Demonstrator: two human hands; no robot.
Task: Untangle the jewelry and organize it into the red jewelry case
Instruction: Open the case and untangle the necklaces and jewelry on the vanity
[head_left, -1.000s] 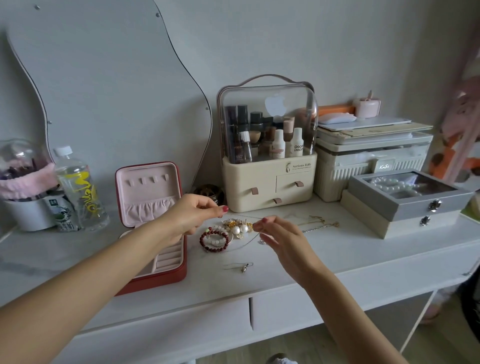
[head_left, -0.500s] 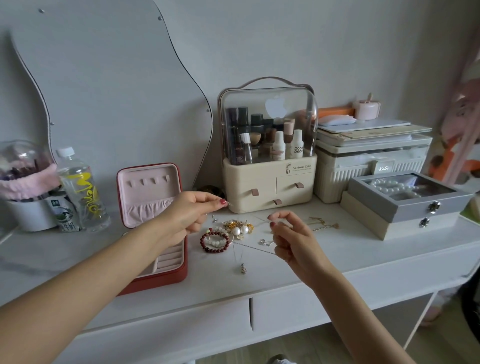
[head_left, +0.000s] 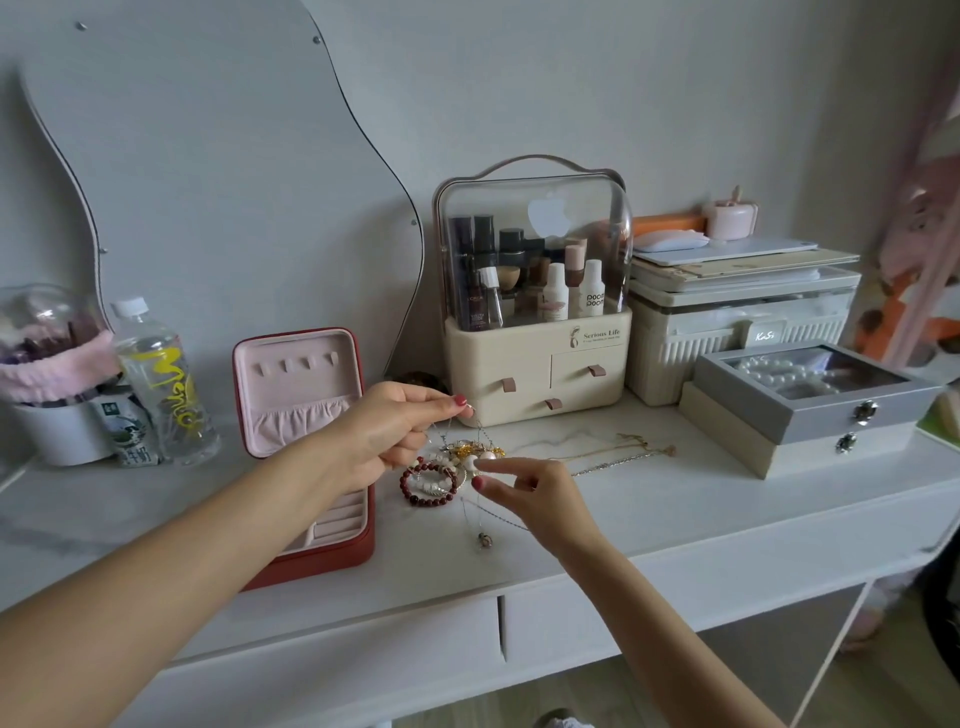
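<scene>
Both hands pinching a thin chain over the jewelry tangle

Left hand lifts the silver chain; right hand pinches it lower, beside the open red jewelry case.

left hand: red nail polish | right hand: red nail polish | forearms: bare, sleeveless

Soft, even daylight fills the scene with only faint shadows, a pale glare sits on the clear lid of the cosmetics organizer, and wide-angle distortion bends and blurs the edges, most at the right.
</scene>
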